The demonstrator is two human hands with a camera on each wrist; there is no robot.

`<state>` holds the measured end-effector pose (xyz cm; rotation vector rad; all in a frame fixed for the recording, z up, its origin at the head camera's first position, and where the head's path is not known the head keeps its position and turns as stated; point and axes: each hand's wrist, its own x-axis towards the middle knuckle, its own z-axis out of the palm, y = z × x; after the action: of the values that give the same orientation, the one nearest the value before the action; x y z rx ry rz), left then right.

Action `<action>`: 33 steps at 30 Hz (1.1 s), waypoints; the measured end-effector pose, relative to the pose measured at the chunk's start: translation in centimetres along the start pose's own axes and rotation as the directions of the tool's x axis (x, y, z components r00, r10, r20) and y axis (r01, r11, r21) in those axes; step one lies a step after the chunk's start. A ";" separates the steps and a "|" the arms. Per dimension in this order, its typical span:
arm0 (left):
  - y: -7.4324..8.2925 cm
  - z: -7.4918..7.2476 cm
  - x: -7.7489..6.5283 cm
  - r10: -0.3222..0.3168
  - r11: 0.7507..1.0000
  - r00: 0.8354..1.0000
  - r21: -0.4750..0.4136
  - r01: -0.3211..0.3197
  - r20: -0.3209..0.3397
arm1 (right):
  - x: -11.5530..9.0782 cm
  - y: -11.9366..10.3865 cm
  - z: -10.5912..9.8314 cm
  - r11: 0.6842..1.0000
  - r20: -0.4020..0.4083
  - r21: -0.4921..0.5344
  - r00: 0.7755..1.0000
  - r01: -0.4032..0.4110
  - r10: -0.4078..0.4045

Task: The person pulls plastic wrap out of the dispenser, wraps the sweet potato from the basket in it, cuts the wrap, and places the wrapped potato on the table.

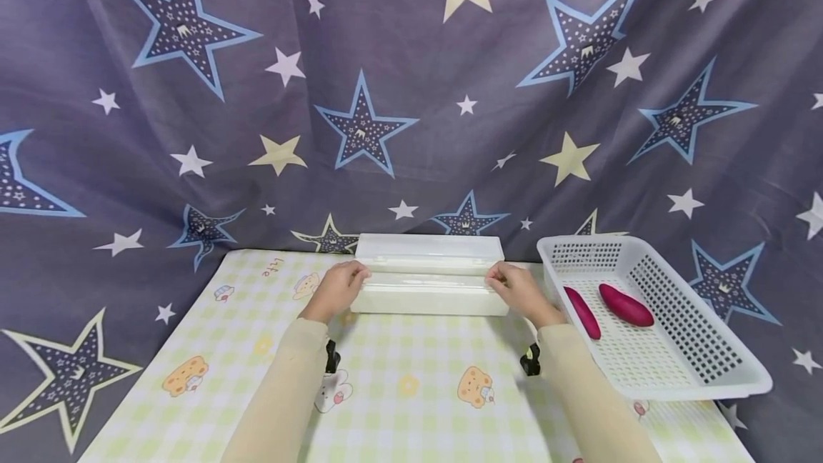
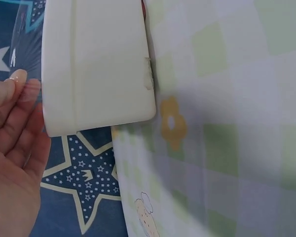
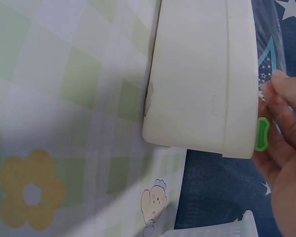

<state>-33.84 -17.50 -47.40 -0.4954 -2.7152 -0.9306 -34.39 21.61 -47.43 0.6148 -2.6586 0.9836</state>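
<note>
A long white dispenser box [image 1: 429, 300] lies across the far part of the table, its white lid [image 1: 429, 245] raised at the back. Clear plastic film [image 2: 27, 47] stretches along its upper side. At the box's left end, my left hand [image 1: 336, 289] pinches the film between thumb and fingertips. Opposite it, my right hand [image 1: 522, 293] pinches the film [image 3: 269, 29] at the right end. A small green piece [image 3: 262, 134] sticks out from the box beside the right fingers. The inside of the box is hidden from the wrist views.
On the right stands a white perforated basket [image 1: 656, 391] holding two purple-red, sweet-potato-like roots [image 1: 626, 305]. A checked cloth with cartoon prints covers the table [image 1: 405, 420]. Directly behind its back edge hangs a dark star-patterned curtain [image 1: 411, 41].
</note>
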 end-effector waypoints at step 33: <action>1.4 -1.3 -0.1 -0.029 0.994 0.999 -0.110 0.024 -0.046 | -0.4 -0.7 -0.5 0.988 -0.135 0.155 0.990 -0.006 0.027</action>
<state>-33.10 -17.32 -45.68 -0.4526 -2.6450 -1.0889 -33.65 21.57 -46.83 0.5364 -2.4885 1.1996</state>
